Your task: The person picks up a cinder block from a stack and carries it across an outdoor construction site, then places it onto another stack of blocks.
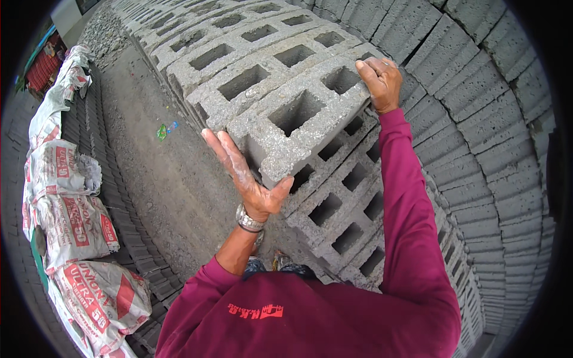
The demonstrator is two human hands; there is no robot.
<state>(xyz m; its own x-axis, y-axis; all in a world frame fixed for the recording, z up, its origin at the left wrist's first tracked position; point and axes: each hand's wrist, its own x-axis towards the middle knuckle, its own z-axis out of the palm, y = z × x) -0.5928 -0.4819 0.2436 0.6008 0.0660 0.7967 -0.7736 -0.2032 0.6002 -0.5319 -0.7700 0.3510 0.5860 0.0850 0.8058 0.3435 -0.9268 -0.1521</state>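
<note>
Maroon sleeves [412, 197]; both hands [250, 179] grip a hollow concrete block [298, 119].

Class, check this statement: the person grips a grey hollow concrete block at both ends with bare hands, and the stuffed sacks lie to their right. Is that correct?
Not quite. The head view shows the sacks to the person's left, not right. The left hand and right hand do grip the grey hollow block at both ends.
</note>
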